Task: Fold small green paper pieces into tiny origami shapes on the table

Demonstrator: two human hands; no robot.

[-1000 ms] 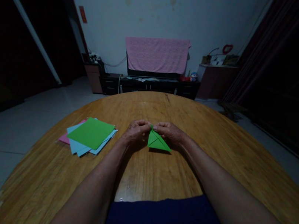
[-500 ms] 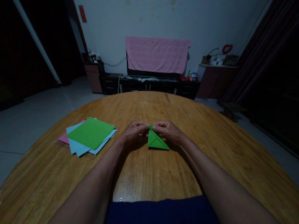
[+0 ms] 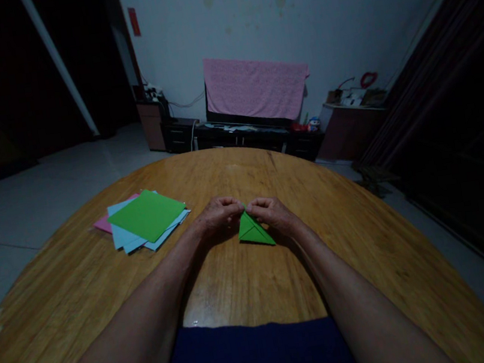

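A green paper folded into a triangle (image 3: 253,232) rests on the round wooden table (image 3: 247,278) in front of me. My left hand (image 3: 219,214) and my right hand (image 3: 271,212) meet at its far tip, both with fingers curled and pinching the paper there. The near corner of the triangle points toward me and to the right. Both forearms lie over the table.
A stack of coloured paper sheets (image 3: 145,219), green on top of blue and pink, lies to the left. Beyond the table stand a low cabinet with a pink cloth (image 3: 255,87) and a side table (image 3: 351,122). The room is dim.
The tip of the triangle has sunk slightly lower between my fingers; the hands stay almost where they were.
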